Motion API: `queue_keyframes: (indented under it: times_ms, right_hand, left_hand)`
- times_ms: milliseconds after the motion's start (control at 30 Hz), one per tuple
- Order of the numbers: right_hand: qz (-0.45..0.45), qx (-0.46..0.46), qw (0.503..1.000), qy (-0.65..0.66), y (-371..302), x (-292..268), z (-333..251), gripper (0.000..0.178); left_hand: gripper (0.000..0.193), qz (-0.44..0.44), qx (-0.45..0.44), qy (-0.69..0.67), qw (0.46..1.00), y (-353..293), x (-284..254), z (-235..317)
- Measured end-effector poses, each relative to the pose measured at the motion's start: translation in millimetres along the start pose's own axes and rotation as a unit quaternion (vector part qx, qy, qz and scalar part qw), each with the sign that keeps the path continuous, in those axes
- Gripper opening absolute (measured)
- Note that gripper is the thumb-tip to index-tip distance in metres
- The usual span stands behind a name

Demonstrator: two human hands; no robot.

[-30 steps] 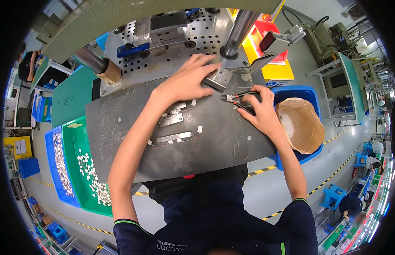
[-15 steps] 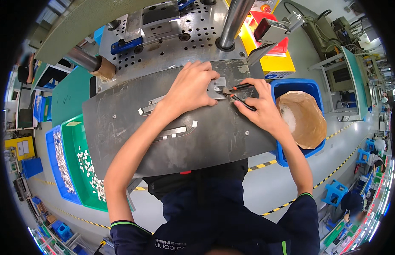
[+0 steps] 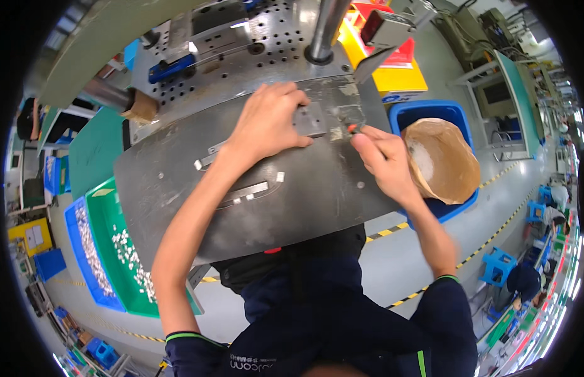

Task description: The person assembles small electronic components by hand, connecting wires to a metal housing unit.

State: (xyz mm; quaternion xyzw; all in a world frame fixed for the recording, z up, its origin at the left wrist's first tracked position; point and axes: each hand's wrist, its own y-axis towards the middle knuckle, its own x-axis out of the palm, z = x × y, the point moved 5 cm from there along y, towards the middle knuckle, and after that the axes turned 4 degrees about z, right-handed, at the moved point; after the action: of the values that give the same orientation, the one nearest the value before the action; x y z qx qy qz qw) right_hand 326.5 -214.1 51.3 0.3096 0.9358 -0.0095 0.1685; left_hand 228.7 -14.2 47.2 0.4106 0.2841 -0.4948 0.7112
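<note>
Left hand [image 3: 265, 122] gripped block [image 3: 312, 120] near far edge of desk [image 3: 311, 207]; right hand [image 3: 386, 158] clutched tool [image 3: 353, 128]; loose hold could shift block.

Metal block [image 3: 313, 119] silver-grey. Work plate [image 3: 317, 201] dark grey, patched with paler scuffs. Thin strip [image 3: 249, 191] silver, with white tabs. Pliers [image 3: 353, 128], mostly hidden, show orange-red. Left trays: one green [image 3: 109, 217], one blue [image 3: 113, 302]; pieces [image 3: 143, 279] inside whitish. Right bin [image 3: 424, 108] blue; paper bag [image 3: 455, 169] tan-brown. Box [image 3: 402, 80] yellow. Sleeves [image 3: 446, 308] navy, edged bright green. Floor tape [image 3: 387, 232] striped yellow and black.
</note>
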Motion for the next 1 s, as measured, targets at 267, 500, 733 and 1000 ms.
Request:
queue_keyframes:
  times_ms: [267,500,733,1000]
  right_hand:
    - [0.438,0.102,0.833,-0.322,-93,-170,143,0.038]
    - [0.403,0.344,0.83,-0.171,-178,-252,223,0.053]
    - [0.386,0.184,0.881,0.204,-111,-118,90,0.045]
    - [0.005,-0.033,0.993,0.111,-73,51,-38,0.033]
  left_hand:
    - [0.057,-0.001,-0.041,0.029,0.999,-10,-8,2]
    - [0.062,-0.005,-0.088,0.019,0.996,-11,3,-2]
    - [0.061,0.077,-0.134,0.017,0.988,-24,-9,22]
    - [0.056,0.109,-0.264,-0.627,0.724,-94,-24,47]
